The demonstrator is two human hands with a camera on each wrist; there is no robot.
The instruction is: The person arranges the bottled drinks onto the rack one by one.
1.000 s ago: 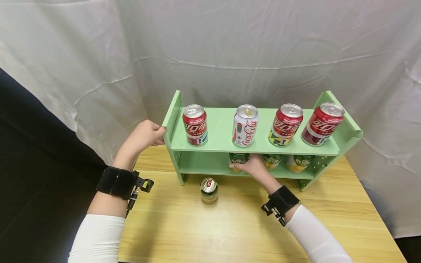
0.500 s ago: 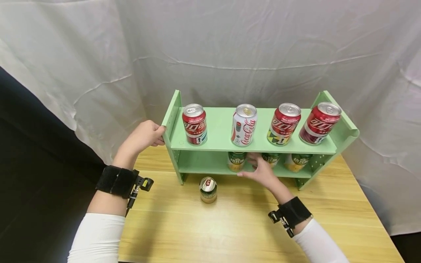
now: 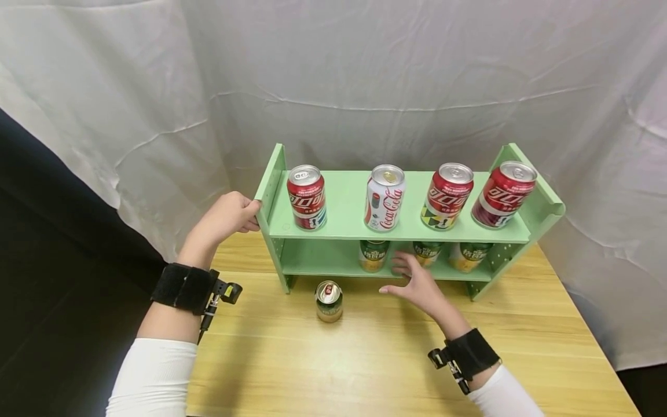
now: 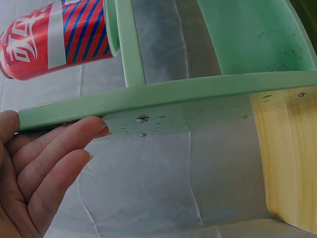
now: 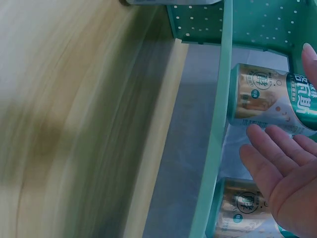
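left hand holds the green shelf by its left end | 1 green can on the table | right hand open, empty, near 3 green cans | 4 cola cans on top

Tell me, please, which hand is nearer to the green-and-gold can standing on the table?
The right hand hovers open just right of the green-and-gold can; the left hand grips the shelf's left side panel, farther up.
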